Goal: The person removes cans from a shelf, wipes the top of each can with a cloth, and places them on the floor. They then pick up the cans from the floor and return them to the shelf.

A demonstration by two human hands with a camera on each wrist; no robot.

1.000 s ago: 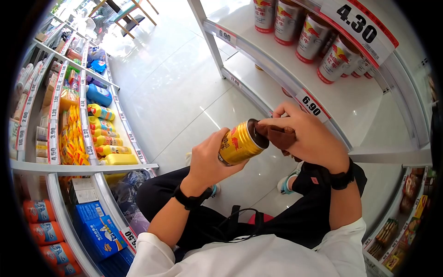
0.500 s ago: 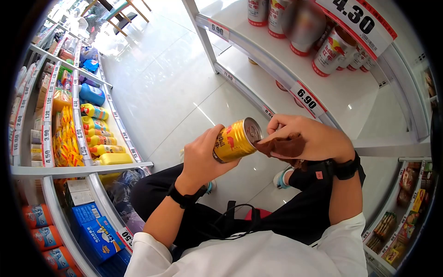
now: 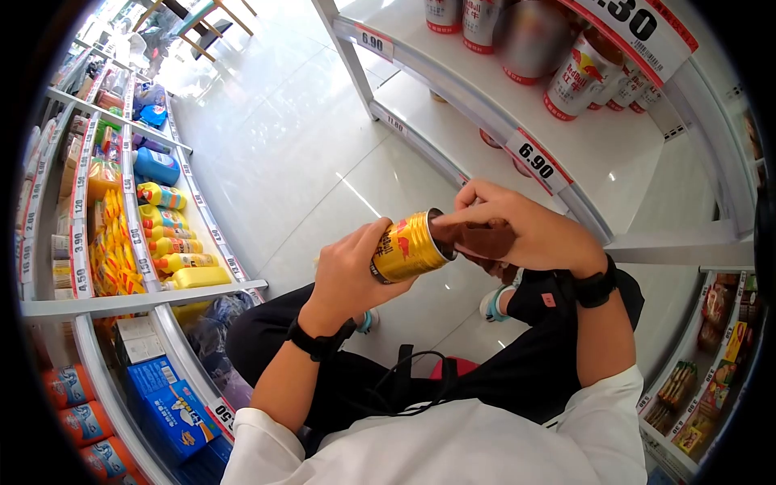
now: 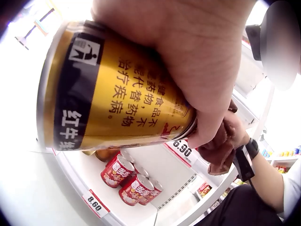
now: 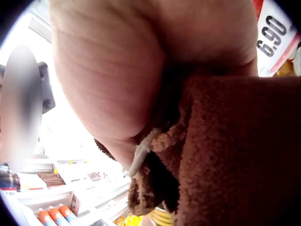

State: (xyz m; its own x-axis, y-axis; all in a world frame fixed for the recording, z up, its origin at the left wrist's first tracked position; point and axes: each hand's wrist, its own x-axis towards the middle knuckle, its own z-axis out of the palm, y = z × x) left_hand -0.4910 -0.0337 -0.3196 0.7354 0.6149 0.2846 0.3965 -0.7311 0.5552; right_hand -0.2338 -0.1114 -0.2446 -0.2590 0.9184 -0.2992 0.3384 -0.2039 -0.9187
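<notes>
Moved since the earlier head frame: brown cloth (image 3: 485,241), now across the top end of the gold can (image 3: 408,246), where more of the metal lid showed before; right hand (image 3: 533,230), shifted slightly up and toward the can.

Item: gold can, printed with red and dark markings. Held tilted above the floor (image 3: 323,174), between the person's knees and the shelving, its top end toward the right hand. The left wrist view shows a dark band near its base.

Item: left hand (image 3: 347,271). Closed round the can's body, fingers curled about it.

Item: right hand. Fingers bent, gripping the brown cloth and holding it against the can's top end; the index finger reaches to the rim.

Item: brown cloth, fuzzy pile, bunched under the right hand, with a pale strip (image 5: 142,153) beside it in the right wrist view.

Item: silver cans (image 3: 575,81), red at the base, standing on the white shelf (image 3: 630,174) behind a "6.90" label (image 3: 535,159).

Item: red cans (image 4: 136,189), grouped behind an "8.60" label (image 4: 95,204).

Item: yellow bottles (image 3: 175,244), lying on the left-hand shelving, near a blue bottle (image 3: 157,166).

Item: blue boxes (image 3: 179,416), below those bottles, beside orange packs (image 3: 86,422).
</notes>
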